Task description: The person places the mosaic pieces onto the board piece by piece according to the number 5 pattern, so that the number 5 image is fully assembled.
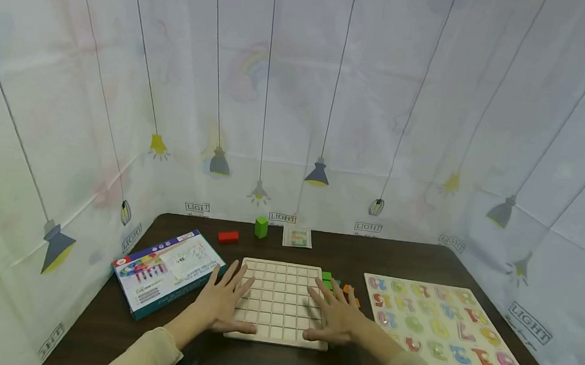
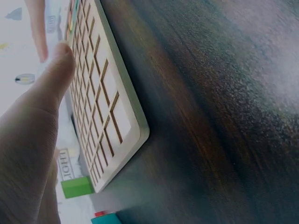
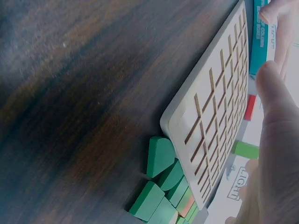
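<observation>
A pale wooden grid board (image 1: 283, 302) lies flat on the dark table in front of me. My left hand (image 1: 223, 303), fingers spread, is over the board's left edge. Over the right edge is my right hand (image 1: 335, 317), its fingers likewise spread; neither holds anything. In the left wrist view the left thumb (image 2: 58, 70) overlaps the board. Several green blocks (image 3: 161, 156) lie along the board's right side, partly hidden behind the right hand in the head view, with orange pieces (image 1: 351, 293) beside them.
To the left lies a printed box (image 1: 169, 273) with a teal side. A red block (image 1: 228, 237), a bright green block (image 1: 261, 227) and a small printed card (image 1: 297, 237) are at the back. An alphabet board (image 1: 436, 325) with colourful letters lies at the right. A patterned curtain (image 1: 299, 103) encloses the table.
</observation>
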### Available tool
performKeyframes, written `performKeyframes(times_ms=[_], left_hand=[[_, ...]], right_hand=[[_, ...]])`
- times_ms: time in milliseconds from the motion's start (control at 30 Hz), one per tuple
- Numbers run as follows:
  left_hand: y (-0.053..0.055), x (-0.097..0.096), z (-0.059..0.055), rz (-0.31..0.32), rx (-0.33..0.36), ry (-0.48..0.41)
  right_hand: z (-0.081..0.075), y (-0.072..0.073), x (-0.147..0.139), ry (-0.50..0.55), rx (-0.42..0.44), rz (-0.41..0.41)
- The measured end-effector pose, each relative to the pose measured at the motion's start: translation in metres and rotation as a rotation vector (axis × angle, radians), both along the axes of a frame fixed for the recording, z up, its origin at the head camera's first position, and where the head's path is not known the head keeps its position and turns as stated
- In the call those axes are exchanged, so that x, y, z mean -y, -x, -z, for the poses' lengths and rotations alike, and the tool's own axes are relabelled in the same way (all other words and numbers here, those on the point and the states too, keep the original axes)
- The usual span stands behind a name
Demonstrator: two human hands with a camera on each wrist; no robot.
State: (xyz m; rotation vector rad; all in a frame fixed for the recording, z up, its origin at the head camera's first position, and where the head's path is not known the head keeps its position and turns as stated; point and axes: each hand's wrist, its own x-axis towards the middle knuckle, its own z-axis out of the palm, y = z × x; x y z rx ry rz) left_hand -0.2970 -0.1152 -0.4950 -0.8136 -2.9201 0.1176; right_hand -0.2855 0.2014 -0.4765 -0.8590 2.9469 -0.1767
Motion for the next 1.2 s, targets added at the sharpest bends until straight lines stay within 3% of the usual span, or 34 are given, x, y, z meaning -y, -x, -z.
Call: performKeyframes(times_ms=[200, 400, 500, 633, 833, 933, 1067, 1200], left_hand=[[0.0, -0.003, 0.002, 0.022, 0.0, -0.041], [-0.001, -0.004, 0.01, 0.007, 0.071, -0.251], [-0.003, -0.002, 0.02, -0.033, 0.125, -0.357], [-0.007, 0.006, 0.037, -0.126, 0.21, -0.425], [-0.014, 0.01, 0.049, -0.241, 0.349, -0.553], [-0.017, 0.008, 0.047, -0.243, 0.366, -0.565], [-0.02, 0.005, 0.043, -0.23, 0.336, -0.561], [-0.021, 0.001, 0.044, -0.219, 0.308, -0.507]], right_hand=[[-0.001, 0.003, 0.0, 0.036, -0.028, -0.009], [-0.007, 0.005, 0.004, 0.211, -0.057, -0.028], [-0.006, 0.007, 0.005, 0.36, -0.047, -0.003], [0.0, 0.015, 0.006, 0.534, -0.009, 0.006], [0.011, 0.037, 0.006, 0.66, -0.029, 0.074], [0.014, 0.048, -0.001, 0.69, -0.05, 0.14], [0.021, 0.065, -0.016, 0.704, -0.092, 0.212], [0.028, 0.079, -0.031, 0.662, -0.127, 0.269]])
